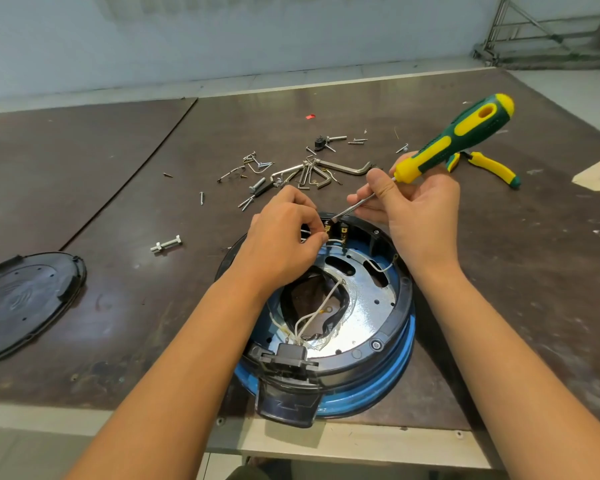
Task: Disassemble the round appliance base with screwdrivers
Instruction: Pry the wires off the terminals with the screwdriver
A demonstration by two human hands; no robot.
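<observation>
The round appliance base (371,313) lies open side up on the table, right under both wrists. The left hand (284,233) pinches a white wire (335,240) at the far rim. Just beside it, the right hand (416,206) grips the shaft of a green-and-yellow screwdriver (454,140), whose tip sits between the two hands. Loose screws and hex keys (309,171) lie just beyond the fingers.

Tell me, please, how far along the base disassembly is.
Done: the black cover lies aside, screws loose on the table. In hand: right hand sets the screwdriver at the far terminals; left hand pinches a white wire. Left: black ring and metal plate, both in the base.
</observation>
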